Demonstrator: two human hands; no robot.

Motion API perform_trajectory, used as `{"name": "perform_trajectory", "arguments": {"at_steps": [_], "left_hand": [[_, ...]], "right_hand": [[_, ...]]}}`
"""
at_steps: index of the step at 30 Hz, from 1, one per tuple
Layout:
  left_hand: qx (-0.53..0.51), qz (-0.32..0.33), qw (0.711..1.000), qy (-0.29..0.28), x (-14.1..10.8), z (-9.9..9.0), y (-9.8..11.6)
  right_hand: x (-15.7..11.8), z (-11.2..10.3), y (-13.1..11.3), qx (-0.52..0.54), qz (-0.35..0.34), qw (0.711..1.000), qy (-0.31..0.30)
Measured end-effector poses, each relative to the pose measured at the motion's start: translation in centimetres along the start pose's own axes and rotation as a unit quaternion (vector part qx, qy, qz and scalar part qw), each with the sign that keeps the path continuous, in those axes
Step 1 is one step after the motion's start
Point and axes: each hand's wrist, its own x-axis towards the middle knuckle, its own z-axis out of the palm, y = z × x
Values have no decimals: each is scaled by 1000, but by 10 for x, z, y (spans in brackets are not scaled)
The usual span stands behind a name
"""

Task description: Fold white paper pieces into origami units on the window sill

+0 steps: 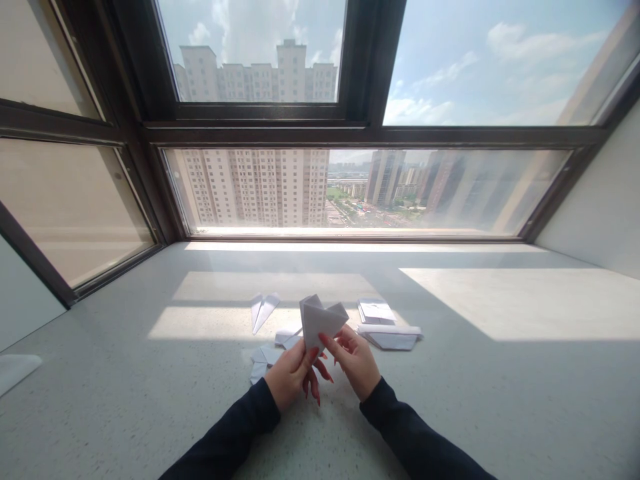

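Note:
A folded white paper (320, 321), with pointed corners along its top edge, is held up above the sill between both hands. My left hand (291, 373) pinches its lower left part, thumb in front and the other fingers curled below. My right hand (356, 359) grips the lower right side, its thumb pressed on the front face. Behind the left hand lie a folded paper piece (261, 363) and another folded paper (287, 335), both partly covered. Farther left rests a paper plane (264, 311).
Right of the hands are a square folded paper (377, 310) and a long folded paper boat-like shape (393, 337). They lie on the speckled white windowsill (475, 400). A white object (17, 370) sits at the far left edge. Dark window frames (350, 138) enclose the sill.

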Motion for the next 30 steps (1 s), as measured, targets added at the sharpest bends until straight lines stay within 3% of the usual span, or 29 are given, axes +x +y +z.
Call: {"name": "perform_trajectory", "arguments": {"at_steps": [3,5,7,9,11,12,16,22,30], "left_hand": [[182,48,982,-7,-1,-16,10],[355,98,929,35,-2,-34,15],[469,110,867,127,-1,-56,13],[553,75,804,206,2,-76,3],[633,-36,743,212,5,-90,-11],[644,-58,733,211,6,-94,-17],[660,-94,716,208,9,-92,-28],[684,-140,686,207,10,-78,-12],[683,-119,688,214,8,-78,-10]], "right_hand": [[-1,2,-2,10,4,1000,-11],[-1,2,-1,7,14,1000,-1],[-1,2,1,3,32,999,6],[0,2,5,3,46,999,7],[-1,3,7,4,50,999,3],[-1,3,8,3,51,999,0],[-2,4,7,-2,51,999,-16],[-2,4,5,8,56,998,-13],[-1,4,5,6,58,998,-7]]}}
